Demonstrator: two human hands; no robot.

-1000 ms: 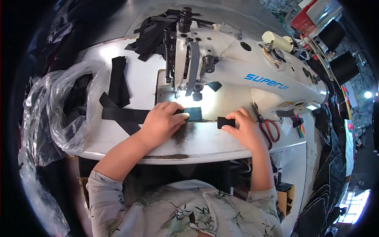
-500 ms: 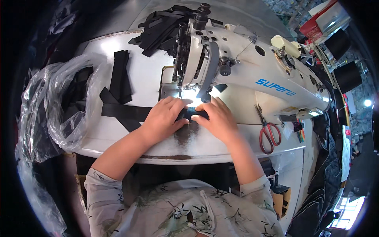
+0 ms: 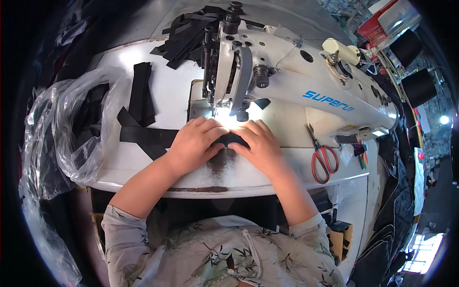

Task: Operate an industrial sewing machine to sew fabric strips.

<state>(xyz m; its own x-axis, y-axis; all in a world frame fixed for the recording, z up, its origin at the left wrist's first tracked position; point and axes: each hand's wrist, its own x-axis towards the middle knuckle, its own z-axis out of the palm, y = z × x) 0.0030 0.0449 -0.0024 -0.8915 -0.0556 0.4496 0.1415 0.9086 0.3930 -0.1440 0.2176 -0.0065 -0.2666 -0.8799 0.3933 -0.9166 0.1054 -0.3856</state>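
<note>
Both my hands are at the front of a white sewing machine (image 3: 287,86), just below its lit needle area. My left hand (image 3: 198,143) and my right hand (image 3: 256,146) press a piece of black fabric (image 3: 231,139) between thumbs and fingers. The thumbs lie close together on its near edge, and the fingers hide most of the piece. Left of my left hand lies a black fabric strip (image 3: 148,136), whose right end runs behind the hand. Red-handled scissors (image 3: 324,160) rest on the table right of my right hand.
Black strips (image 3: 142,93) lie on the left of the table, beside a clear plastic bag (image 3: 86,162) holding dark pieces. A pile of black strips (image 3: 191,36) sits behind the machine head. Below the table's right side stands an open cardboard box (image 3: 339,241).
My right hand has shifted left, closer to my left hand, and its fingers lie further over the black fabric. The whole view has moved slightly, putting the machine a little further left.
</note>
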